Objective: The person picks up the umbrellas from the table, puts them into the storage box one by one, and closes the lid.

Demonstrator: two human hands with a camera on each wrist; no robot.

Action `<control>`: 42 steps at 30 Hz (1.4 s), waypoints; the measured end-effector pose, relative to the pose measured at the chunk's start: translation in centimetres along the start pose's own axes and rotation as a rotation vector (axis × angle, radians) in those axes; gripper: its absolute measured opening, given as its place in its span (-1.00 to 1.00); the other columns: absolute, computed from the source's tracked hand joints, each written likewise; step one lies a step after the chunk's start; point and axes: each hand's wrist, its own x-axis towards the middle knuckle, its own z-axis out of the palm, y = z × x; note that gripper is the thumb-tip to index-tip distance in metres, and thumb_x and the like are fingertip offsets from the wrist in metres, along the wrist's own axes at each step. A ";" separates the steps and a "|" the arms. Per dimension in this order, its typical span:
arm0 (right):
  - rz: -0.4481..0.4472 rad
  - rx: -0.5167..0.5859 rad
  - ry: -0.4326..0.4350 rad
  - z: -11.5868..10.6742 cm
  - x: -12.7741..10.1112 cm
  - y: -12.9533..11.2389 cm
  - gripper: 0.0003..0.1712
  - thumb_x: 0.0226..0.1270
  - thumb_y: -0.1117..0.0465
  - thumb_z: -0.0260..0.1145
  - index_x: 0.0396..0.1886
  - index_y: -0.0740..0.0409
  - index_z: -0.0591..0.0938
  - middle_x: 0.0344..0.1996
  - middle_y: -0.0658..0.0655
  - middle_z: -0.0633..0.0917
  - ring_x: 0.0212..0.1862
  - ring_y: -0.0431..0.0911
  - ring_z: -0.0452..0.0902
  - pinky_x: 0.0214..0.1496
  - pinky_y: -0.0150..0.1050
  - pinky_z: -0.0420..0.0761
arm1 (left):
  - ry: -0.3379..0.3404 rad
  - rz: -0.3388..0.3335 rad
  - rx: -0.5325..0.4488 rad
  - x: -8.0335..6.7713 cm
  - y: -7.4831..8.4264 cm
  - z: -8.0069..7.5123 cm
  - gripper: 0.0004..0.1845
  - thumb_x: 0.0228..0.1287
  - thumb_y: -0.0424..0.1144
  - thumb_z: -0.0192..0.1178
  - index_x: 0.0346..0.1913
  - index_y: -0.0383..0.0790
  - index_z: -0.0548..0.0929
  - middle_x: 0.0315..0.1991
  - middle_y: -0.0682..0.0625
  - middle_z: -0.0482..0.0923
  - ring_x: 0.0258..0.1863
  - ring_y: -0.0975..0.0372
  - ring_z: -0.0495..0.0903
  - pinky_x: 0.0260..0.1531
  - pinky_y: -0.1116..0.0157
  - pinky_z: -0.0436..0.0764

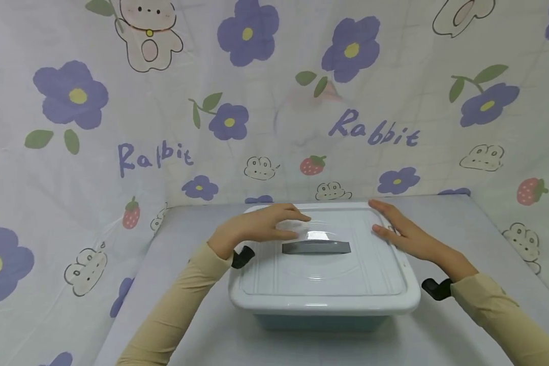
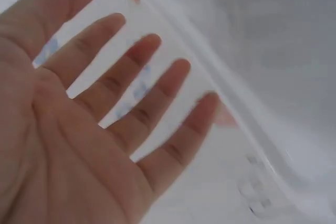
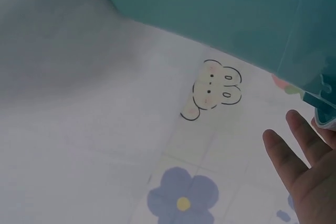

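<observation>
A storage box stands on the table with its white lid (image 1: 320,282) on and its teal body (image 1: 322,322) showing below. Across the lid lies a grey handle (image 1: 315,247). My left hand (image 1: 263,223) is over the lid's left part, just behind the handle. In the left wrist view, the fingers of that left hand (image 2: 79,124) are spread and hold nothing. My right hand (image 1: 409,234) lies along the lid's right edge, fingers extended. The right wrist view shows this right hand (image 3: 315,182) beside a latch (image 3: 326,114) on the teal wall (image 3: 210,14); some fingertips are hidden there.
The box stands on a pale tabletop (image 1: 201,325). Behind and at both sides hangs a white cloth (image 1: 274,137) printed with purple flowers, strawberries and rabbits. A black wrist mount (image 1: 243,257) sits at my left wrist, another black mount (image 1: 437,288) at my right.
</observation>
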 end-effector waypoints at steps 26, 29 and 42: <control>-0.006 0.084 0.015 0.4 0.0 0.5 -0.31 0.46 0.12 -0.04 0.48 0.05 -0.06 0.38 0.35 0.05 0.22 0.26 0.21 0.03 0.28 0.37 | 0.421 -0.126 -0.146 -5.7 -9.0 6.4 -0.31 0.37 0.10 -0.07 0.46 -0.05 0.02 0.48 0.05 -0.10 0.45 0.11 -0.09 0.35 0.00 0.01; -0.010 0.100 0.011 0.6 0.2 0.5 -0.32 0.47 0.12 -0.06 0.48 0.04 -0.07 0.38 0.34 0.05 0.20 0.24 0.22 0.01 0.22 0.40 | 0.461 -0.112 -0.134 -5.7 -9.2 6.8 -0.34 0.40 0.06 -0.09 0.45 -0.08 0.04 0.47 0.02 -0.07 0.44 0.08 -0.06 0.34 -0.01 0.02; 0.061 -0.009 0.029 0.5 -0.5 -0.2 -0.31 0.46 0.01 -0.06 0.48 -0.09 -0.07 0.36 0.36 0.12 -0.07 0.16 0.50 -0.32 -0.13 0.54 | 0.503 -0.157 -0.096 -5.5 -8.8 7.4 -0.40 0.44 0.11 -0.25 0.46 0.04 0.03 0.47 0.13 -0.06 0.44 0.14 -0.04 0.29 -0.06 0.13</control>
